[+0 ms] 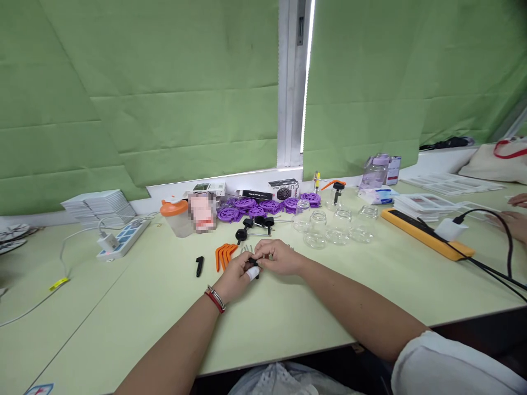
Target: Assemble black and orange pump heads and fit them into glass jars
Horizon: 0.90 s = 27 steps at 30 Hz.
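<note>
My left hand (237,275), with a white wrap on one finger, is closed on a small black plastic part (253,262). The fingers of my right hand (276,257) pinch at the same part from the right; most of it is hidden. Left of my hands lie several orange bent pieces (225,255) and a black stick-like piece (200,266). Just beyond are several black round-headed parts with thin rods (241,236). Behind those spread purple openwork discs (257,212). Clear jars (317,227) stand to the right.
An orange-lidded cup (175,216) and a white power strip (125,238) stand at left, below stacked white cards (99,208). At right are a yellow power strip (424,233), white frames (424,204) and another person's hand (513,222). A screwdriver (317,182) stands at the back.
</note>
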Available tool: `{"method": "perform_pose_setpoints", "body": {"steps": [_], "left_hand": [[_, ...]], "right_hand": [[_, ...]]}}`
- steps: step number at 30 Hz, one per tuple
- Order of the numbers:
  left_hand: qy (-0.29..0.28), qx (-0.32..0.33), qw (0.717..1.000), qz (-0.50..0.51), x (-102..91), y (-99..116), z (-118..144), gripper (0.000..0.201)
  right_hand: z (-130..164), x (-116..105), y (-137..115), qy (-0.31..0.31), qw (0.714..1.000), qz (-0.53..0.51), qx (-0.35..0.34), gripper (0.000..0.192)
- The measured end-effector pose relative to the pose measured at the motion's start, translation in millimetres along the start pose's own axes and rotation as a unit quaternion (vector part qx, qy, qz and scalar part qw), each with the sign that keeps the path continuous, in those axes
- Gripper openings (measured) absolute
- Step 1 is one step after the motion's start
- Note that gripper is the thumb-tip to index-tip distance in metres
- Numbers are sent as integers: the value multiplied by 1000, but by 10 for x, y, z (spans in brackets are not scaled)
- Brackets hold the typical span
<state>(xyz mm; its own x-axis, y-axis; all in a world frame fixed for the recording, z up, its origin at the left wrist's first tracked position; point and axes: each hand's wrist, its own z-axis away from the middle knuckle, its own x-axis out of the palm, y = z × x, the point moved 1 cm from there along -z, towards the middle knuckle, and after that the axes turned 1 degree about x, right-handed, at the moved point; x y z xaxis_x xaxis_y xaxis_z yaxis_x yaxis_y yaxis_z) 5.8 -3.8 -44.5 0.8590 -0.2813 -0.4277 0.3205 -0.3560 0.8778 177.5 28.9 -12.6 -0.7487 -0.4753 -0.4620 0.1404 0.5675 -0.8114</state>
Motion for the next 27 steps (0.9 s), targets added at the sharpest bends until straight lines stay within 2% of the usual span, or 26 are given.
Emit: {"method": "perform_pose_setpoints", "body": {"steps": [6, 13, 18, 20, 22, 24, 25, 27], "left_hand": [[3, 1, 1000, -4, 9, -13, 1, 22], [11, 0, 1000, 29, 16, -24, 4, 26], [6, -27, 1000, -10, 23, 0, 6, 21], [19, -6, 997, -68, -22, 35, -1, 19], [69, 44, 984, -156, -145, 69, -5, 14], [151, 85, 956, -236, -350, 73, 6, 11], [199, 89, 936, -276, -474, 56, 19, 16], [262, 38, 890, -370, -727, -16, 60, 27]], "right_hand": [[2, -2, 27, -1, 1000, 1, -4, 16], [-3, 47, 102, 36, 999, -2, -1, 8], [-12, 97, 170, 43, 995, -57, 67, 6], [-17, 99, 175, 44, 992, -67, 96, 6], [-22, 88, 174, 54, 989, -66, 122, 6], [-22, 72, 179, 60, 982, -67, 166, 7], [-19, 65, 186, 58, 976, -70, 196, 8], [-9, 59, 204, 44, 962, -80, 258, 9]]}}
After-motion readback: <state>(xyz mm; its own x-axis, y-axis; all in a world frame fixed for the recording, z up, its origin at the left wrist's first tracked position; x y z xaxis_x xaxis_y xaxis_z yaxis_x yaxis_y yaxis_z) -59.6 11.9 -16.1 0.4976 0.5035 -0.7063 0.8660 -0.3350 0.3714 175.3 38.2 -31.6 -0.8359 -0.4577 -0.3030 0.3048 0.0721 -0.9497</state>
